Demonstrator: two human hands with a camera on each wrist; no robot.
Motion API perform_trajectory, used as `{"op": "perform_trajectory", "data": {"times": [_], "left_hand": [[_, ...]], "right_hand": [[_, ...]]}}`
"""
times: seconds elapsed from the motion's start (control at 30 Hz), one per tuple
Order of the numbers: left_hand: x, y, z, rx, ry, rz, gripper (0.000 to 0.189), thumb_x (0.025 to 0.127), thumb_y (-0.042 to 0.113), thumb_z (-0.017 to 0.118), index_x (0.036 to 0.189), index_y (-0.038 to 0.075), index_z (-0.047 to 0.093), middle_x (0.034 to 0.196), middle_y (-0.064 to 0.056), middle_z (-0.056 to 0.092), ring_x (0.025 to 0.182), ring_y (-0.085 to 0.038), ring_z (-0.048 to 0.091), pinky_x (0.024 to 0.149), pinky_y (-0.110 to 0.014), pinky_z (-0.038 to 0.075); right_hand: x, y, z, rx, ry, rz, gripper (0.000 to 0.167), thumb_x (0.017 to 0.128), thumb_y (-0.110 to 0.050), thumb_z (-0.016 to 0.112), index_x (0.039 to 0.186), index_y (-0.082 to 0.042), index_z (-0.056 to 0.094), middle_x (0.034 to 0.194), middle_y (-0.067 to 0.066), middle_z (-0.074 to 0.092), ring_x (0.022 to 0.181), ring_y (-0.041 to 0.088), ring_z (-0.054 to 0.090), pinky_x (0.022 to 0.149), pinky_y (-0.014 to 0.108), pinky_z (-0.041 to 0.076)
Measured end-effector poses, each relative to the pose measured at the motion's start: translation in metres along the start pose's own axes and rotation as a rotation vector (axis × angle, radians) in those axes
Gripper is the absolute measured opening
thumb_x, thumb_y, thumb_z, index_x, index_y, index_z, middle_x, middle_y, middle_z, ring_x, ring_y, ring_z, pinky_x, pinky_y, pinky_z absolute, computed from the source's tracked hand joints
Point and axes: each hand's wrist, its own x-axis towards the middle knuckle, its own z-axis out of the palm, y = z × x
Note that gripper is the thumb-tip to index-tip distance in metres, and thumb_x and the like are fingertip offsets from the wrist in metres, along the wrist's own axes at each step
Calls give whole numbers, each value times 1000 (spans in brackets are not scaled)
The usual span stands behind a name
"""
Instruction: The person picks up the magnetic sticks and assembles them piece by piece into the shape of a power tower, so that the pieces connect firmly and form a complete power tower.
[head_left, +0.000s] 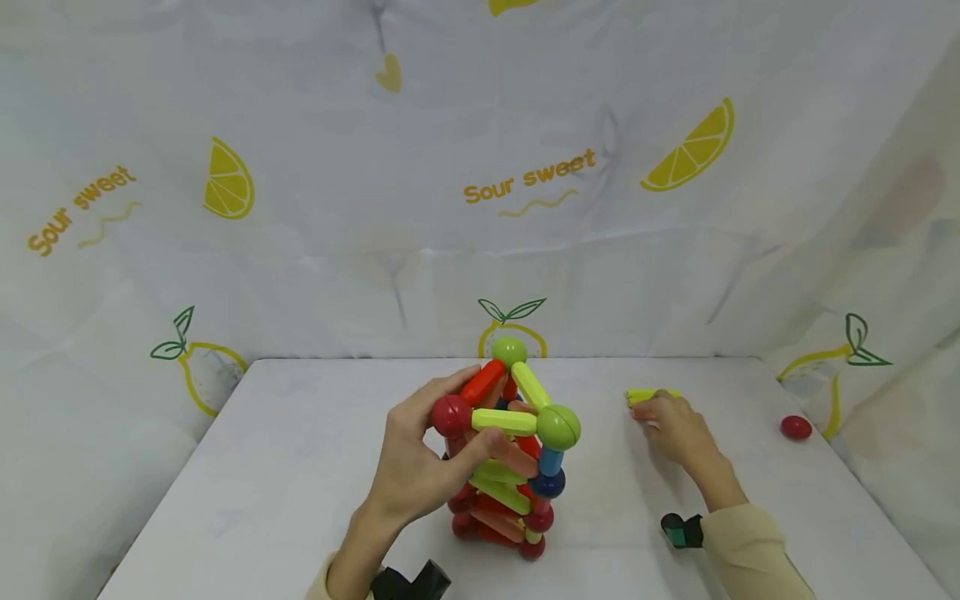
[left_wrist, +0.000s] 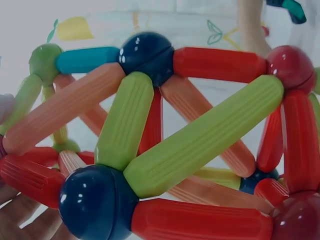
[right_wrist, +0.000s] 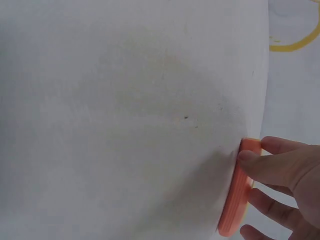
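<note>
A tall tower of magnetic sticks and balls [head_left: 501,422] stands on the table, built of red, lime, orange and blue pieces. My left hand [head_left: 423,450] grips its upper part from the left, thumb on the near side below a lime stick; some fingers are behind the frame. In the left wrist view, a dark blue ball [left_wrist: 95,202] and a long lime stick [left_wrist: 205,135] fill the foreground. Over at the right, my right hand [head_left: 678,429] pinches an orange stick [right_wrist: 234,200] between thumb and fingers. A yellow stick [head_left: 640,393] lies beside those fingertips.
A loose red ball [head_left: 796,428] lies near the right edge of the white table [head_left: 300,467]. Behind the table hangs a white cloth [head_left: 420,167] with lemon prints. Dark camera mounts [head_left: 681,530] sit at both wrists.
</note>
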Motion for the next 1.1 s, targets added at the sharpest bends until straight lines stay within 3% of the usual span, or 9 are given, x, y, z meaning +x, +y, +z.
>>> {"op": "perform_trajectory", "data": {"times": [0.1, 0.33, 0.5, 0.63, 0.8, 0.87, 0.97, 1.1], "left_hand": [[-1, 3, 2, 15, 11, 3, 59, 83, 10, 81, 138, 7, 61, 117, -10, 73, 98, -16, 73, 81, -30, 63], [-2, 3, 1, 4, 8, 13, 59, 83, 10, 81, 138, 7, 61, 117, -9, 73, 99, -15, 73, 80, -30, 63], [-2, 2, 0, 1, 11, 15, 58, 83, 10, 81, 138, 7, 61, 118, -8, 73, 101, -15, 73, 82, -30, 63], [-1, 4, -1, 6, 10, 13, 58, 83, 10, 81, 138, 8, 61, 120, -8, 73, 103, -15, 73, 83, -30, 63], [-1, 6, -1, 9, 6, 9, 58, 84, 12, 81, 138, 10, 61, 119, -6, 73, 103, -15, 73, 82, -30, 63], [-1, 5, 0, 7, 0, 3, 59, 84, 12, 80, 139, 10, 61, 120, -7, 73, 103, -15, 72, 83, -30, 63], [-2, 3, 0, -2, -10, -4, 60, 85, 11, 80, 141, 10, 60, 121, -9, 72, 104, -17, 72, 84, -31, 63], [-2, 1, 0, -1, -17, -9, 60, 85, 11, 79, 141, 9, 59, 122, -9, 71, 105, -17, 72, 86, -31, 63]], "right_hand": [[0, 2, 2, -18, 44, 3, 26, 86, 4, 73, 111, 5, 74, 108, 31, 65, 102, 53, 62, 78, 64, 55], [-7, 8, 10, -5, 117, 0, 11, 89, 1, 73, 97, 7, 76, 96, 26, 66, 90, 46, 60, 76, 61, 53], [-6, -5, -6, 24, 140, -21, 18, 96, -9, 69, 107, 4, 72, 102, 26, 72, 89, 44, 68, 71, 58, 56], [-5, -50, -47, 242, 275, -155, 26, 99, -10, 66, 121, 3, 67, 109, 23, 73, 97, 39, 70, 81, 56, 57], [-13, -129, -112, 575, 445, -455, 31, 95, 1, 67, 126, -2, 66, 100, 13, 74, 104, 12, 69, 95, 26, 56], [-18, -158, -131, 673, 463, -573, 32, 93, 4, 68, 125, -2, 67, 94, 8, 74, 102, 4, 68, 95, 17, 53], [-24, -190, -147, 767, 438, -703, 31, 92, 5, 69, 122, 0, 67, 95, 5, 74, 96, 7, 70, 98, 21, 55], [-24, -212, -149, 780, 405, -778, 32, 88, 9, 71, 120, 3, 68, 101, 7, 74, 94, 10, 72, 96, 24, 57]]}}
